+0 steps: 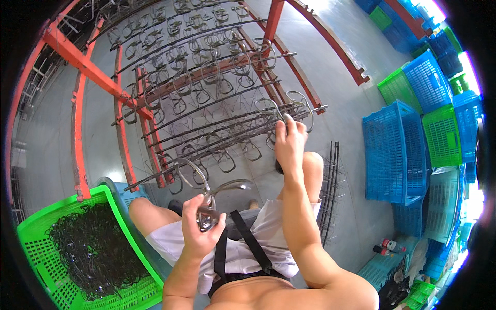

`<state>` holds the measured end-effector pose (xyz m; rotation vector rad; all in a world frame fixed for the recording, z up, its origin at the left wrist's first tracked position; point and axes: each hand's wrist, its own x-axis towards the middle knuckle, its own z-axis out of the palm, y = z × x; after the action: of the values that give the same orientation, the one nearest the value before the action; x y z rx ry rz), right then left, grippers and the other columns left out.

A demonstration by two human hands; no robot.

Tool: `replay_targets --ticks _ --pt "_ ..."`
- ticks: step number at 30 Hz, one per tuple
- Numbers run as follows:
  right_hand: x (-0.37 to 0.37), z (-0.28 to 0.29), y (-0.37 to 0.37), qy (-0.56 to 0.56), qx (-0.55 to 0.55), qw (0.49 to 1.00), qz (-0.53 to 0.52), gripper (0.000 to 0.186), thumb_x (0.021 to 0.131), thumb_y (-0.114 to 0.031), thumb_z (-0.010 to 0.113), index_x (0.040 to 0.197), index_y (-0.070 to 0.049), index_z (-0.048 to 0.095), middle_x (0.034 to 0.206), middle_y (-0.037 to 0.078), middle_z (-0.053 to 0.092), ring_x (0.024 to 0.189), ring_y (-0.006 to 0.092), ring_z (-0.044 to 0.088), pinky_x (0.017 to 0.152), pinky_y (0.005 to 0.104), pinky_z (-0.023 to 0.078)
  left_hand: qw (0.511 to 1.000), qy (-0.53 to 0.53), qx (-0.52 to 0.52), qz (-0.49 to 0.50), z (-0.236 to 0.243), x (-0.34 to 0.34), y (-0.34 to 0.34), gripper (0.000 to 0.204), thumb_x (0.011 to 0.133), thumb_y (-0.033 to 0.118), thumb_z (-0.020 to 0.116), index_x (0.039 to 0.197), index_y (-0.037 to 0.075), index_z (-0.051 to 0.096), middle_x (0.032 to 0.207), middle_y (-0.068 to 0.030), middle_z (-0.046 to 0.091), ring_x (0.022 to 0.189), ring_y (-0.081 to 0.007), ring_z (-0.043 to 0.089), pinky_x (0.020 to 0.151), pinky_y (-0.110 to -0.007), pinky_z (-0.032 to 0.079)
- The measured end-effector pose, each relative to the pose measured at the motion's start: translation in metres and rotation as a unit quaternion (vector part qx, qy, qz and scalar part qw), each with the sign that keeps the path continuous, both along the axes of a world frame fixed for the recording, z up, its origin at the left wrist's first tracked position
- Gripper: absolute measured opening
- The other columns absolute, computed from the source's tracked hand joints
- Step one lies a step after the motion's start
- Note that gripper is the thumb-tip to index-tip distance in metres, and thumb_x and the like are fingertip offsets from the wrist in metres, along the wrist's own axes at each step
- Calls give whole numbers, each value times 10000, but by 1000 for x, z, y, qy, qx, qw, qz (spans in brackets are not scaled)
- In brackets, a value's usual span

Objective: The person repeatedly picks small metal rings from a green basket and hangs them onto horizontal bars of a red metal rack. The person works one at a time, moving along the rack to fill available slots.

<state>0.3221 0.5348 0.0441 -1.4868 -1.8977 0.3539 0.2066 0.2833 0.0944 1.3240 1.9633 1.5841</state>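
Observation:
My left hand [199, 230], in front of my lap, is closed round several shiny dark metal pieces [207, 219]. Their long curved arms [195, 175] spread out above the fingers. Stretched forward and to the right, my right hand [291, 138] pinches a curved, looped metal piece [279, 109] at the right end of a dark rod [227, 144]. Its fingertips are partly hidden. Similar looped pieces [223, 157] hang along that rod, and more hang in rows on the rods beyond.
Red metal rack bars [85, 62] frame the rods. At my left stands a green basket [111, 206] of black, glossy thin pieces. Blue crates [390, 155] and green crates [442, 134] are stacked at right. Spiked dark rods [330, 191] lie by my right leg.

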Motion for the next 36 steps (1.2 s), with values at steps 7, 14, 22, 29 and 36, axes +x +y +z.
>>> replay_targets --ticks 7,14,22,29,36 --pt "10 67 -83 262 -659 599 372 395 955 -386 522 1136 -39 575 919 35 573 649 100 491 542 224 407 942 322 -12 -91 -5 -27 -3 752 501 -44 710 1217 87 522 1090 -96 511 1010 -356 480 861 -436 449" --pt "7 56 -87 385 -721 487 307 277 970 -225 505 1100 11 570 582 -57 366 466 28 293 398 199 237 951 305 28 -48 -4 -29 -2 531 633 -17 743 1113 9 520 1044 -135 517 945 -369 542 808 -448 487" --pt "15 54 -91 381 -724 530 224 243 971 -205 494 1054 9 572 594 -50 364 461 53 308 392 215 273 981 104 -2 -164 1 -50 -9 442 595 7 776 923 59 485 870 -99 585 819 -285 571 676 -374 496" --pt "21 49 -86 347 -787 435 267 216 962 -169 495 1028 20 579 556 -65 317 449 33 280 391 200 210 952 106 -57 -282 15 -50 -24 626 503 80 789 1055 110 494 969 -37 670 902 -288 558 757 -376 459" --pt "27 56 -79 161 -766 501 368 185 915 -227 502 929 -69 598 565 -101 325 433 15 249 344 221 126 912 104 -50 -393 18 -38 -31 539 582 51 722 1047 61 447 1084 -122 637 1040 -396 598 882 -427 513"
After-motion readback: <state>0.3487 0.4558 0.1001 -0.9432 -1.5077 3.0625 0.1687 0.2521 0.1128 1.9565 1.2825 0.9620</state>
